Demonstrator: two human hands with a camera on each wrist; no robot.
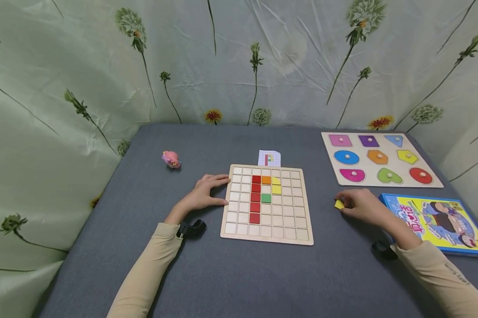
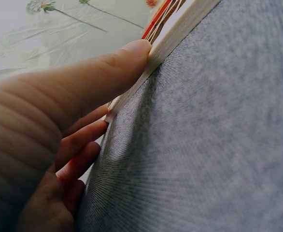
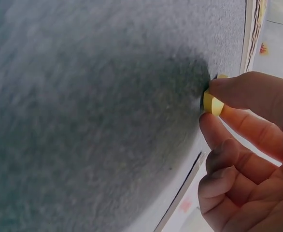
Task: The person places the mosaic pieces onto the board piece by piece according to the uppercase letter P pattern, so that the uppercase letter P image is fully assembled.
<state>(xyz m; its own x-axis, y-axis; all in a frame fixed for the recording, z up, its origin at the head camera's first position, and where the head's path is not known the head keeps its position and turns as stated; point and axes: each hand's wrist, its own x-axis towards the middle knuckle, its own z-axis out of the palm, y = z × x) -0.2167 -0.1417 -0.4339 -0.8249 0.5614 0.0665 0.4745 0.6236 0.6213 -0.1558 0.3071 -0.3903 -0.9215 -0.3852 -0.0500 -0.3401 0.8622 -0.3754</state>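
Note:
A wooden grid board [image 1: 278, 232] lies flat on the grey table. Several red squares [image 1: 256, 196] form a column on it. Beside them sit an orange square [image 1: 266, 179], two yellow pieces [image 1: 276, 189], the upper with a cut corner, and a green square [image 1: 266, 198]. My left hand [image 1: 201, 194] rests at the board's left edge, its thumb [image 2: 117, 67] and fingertips touching the rim. To the right of the board, my right hand [image 1: 361, 205] pinches a small yellow block [image 3: 213, 104] between thumb and fingers, close to the tabletop. Fingers partly cover that block.
A small printed pattern card [image 1: 274, 153] lies against the board's far edge. At the back right is a shape puzzle board [image 1: 366, 170] with knobbed pieces, and nearer, a blue and yellow box [image 1: 441, 223]. A pink toy figure [image 1: 171, 159] stands at the back left.

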